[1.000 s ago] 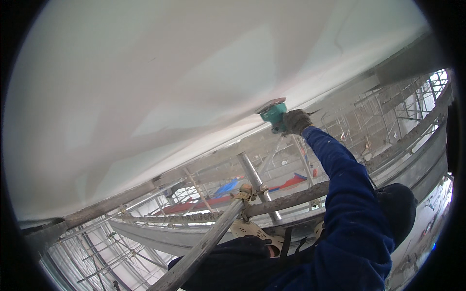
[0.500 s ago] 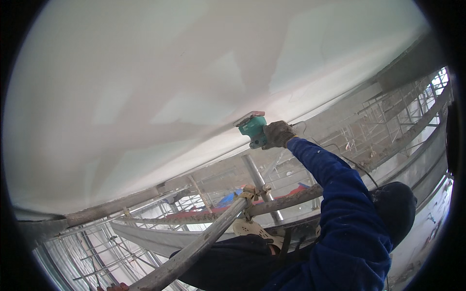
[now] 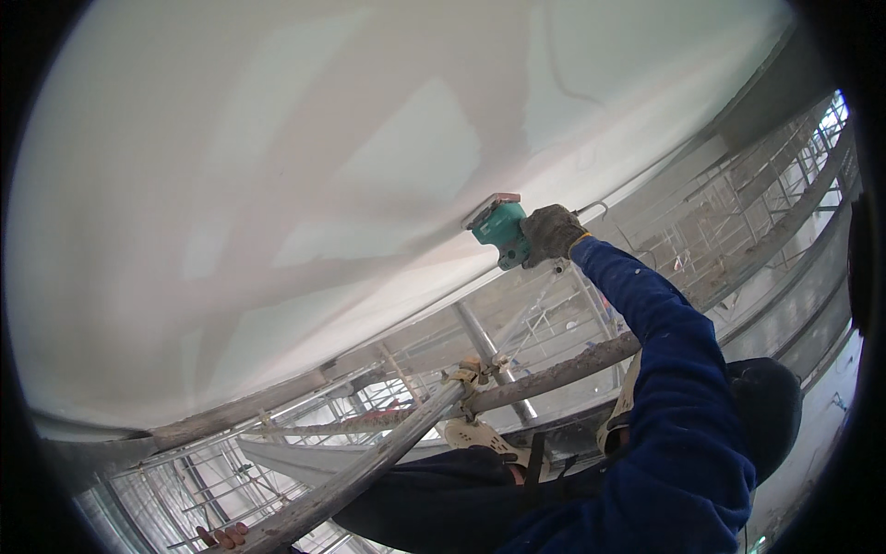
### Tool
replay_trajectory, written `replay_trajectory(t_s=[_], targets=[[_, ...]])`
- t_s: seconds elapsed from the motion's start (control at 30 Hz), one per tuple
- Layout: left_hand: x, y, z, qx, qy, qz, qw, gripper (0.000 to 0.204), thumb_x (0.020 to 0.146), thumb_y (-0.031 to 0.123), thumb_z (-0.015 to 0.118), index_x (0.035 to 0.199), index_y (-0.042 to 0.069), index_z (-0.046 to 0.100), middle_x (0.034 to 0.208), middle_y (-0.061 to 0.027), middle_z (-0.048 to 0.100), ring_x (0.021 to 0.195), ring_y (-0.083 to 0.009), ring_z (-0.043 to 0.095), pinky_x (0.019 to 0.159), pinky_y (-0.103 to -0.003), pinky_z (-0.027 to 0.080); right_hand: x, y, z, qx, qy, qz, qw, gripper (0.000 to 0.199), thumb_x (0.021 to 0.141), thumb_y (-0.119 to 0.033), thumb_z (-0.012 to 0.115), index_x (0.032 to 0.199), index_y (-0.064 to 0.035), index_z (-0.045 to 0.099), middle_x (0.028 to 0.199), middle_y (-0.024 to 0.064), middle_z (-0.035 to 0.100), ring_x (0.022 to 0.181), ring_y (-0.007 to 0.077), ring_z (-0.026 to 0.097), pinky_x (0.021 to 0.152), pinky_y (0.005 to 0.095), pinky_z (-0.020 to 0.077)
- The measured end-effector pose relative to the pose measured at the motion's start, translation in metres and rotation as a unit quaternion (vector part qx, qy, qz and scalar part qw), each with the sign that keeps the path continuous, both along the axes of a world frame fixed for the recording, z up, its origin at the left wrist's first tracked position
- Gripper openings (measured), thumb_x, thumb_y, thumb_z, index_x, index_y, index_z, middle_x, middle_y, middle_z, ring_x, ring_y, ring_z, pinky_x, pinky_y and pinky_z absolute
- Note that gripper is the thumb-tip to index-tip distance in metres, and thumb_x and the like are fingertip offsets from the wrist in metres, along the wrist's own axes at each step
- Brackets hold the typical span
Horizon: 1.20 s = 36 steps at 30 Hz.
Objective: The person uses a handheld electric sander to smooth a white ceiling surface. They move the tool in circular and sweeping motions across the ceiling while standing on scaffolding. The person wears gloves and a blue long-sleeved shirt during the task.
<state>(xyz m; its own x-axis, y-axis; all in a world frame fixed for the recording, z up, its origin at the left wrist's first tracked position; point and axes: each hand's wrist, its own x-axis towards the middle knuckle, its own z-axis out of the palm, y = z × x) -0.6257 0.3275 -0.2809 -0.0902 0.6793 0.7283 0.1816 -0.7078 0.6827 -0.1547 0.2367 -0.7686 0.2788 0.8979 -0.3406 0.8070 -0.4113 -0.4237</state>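
In my right hand (image 3: 553, 232), which wears a dark grey work glove, is a teal electric sander (image 3: 503, 231). The sander's flat pad is up at the pale, patchy plastered surface (image 3: 388, 148), close to that surface's lower edge. Whether the whole pad lies flat on it, I cannot tell. At the lower left, the fingertips of my left hand (image 3: 223, 537) show beyond a metal scaffold pole (image 3: 369, 473), curled round it. The rest of that hand is hidden by the pole and the picture's edge. My right arm reaches up in a blue sleeve.
A clamp (image 3: 469, 373) joins the scaffold pole to a rough, crusted tube (image 3: 563, 374). Below it are my dark-trousered leg (image 3: 434, 494) and a light perforated clog (image 3: 475, 434). A power cord (image 3: 598, 209) shows near my right wrist. More scaffolding (image 3: 757, 198) stands beyond.
The sander and my right hand have moved right and slightly up along the pale surface. The view has shifted a little; my left hand is still on the pole.
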Motion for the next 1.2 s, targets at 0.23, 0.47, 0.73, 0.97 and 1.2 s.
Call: replay_trajectory(t_s=[0.23,0.47,0.73,0.97,1.2], targets=[[-0.005,-0.003,-0.004,-0.02,0.01,0.025,0.999,0.083,0.084,0.065,0.047,0.129,-0.005,0.051,0.075,-0.0056,0.051,0.061,-0.0177,0.051,0.058,-0.034,0.045,0.031,-0.032,-0.01,-0.051,-0.022,-0.06,0.997,0.062,0.06,-0.059,0.081,0.094,-0.0078,0.07,0.089,0.0117,0.072,0.087,0.0295,0.07,0.078,0.0434,0.0561],[-0.011,0.005,-0.014,-0.035,0.008,0.038,0.999,0.084,0.084,0.066,0.046,0.131,-0.004,0.051,0.078,-0.0044,0.05,0.064,-0.0165,0.05,0.06,-0.033,0.044,0.062,-0.061,-0.003,-0.081,-0.054,-0.066,0.993,0.064,0.059,-0.06,0.081,0.094,-0.008,0.071,0.086,0.0113,0.072,0.086,0.0297,0.071,0.078,0.0434,0.0562],[-0.008,0.006,-0.018,-0.027,0.002,0.049,0.998,0.085,0.083,0.066,0.048,0.129,-0.005,0.053,0.077,-0.0043,0.049,0.064,-0.0162,0.049,0.058,-0.032,0.041,0.006,-0.008,-0.003,0.012,0.002,-0.036,0.999,0.06,0.06,-0.059,0.081,0.091,-0.0081,0.072,0.087,0.0128,0.072,0.086,0.0295,0.071,0.076,0.0439,0.0563],[-0.003,0.004,-0.017,-0.02,-0.014,0.052,0.998,0.085,0.082,0.067,0.05,0.125,-0.007,0.055,0.073,-0.0052,0.05,0.063,-0.0169,0.051,0.057,-0.033,0.043,-0.044,0.036,0.011,0.022,0.038,-0.009,0.999,0.068,0.061,-0.065,0.078,0.094,-0.006,0.071,0.088,0.0142,0.072,0.088,0.0317,0.07,0.078,0.0454,0.0558],[-0.003,0.006,-0.016,-0.014,0.002,0.053,0.998,0.086,0.082,0.068,0.051,0.122,-0.008,0.056,0.071,-0.006,0.051,0.062,-0.0174,0.052,0.057,-0.033,0.045,-0.025,0.021,0.009,-0.018,0.047,-0.034,0.998,0.065,0.062,-0.06,0.079,0.098,-0.006,0.07,0.092,0.013,0.072,0.091,0.0301,0.07,0.08,0.0447,0.0557]])
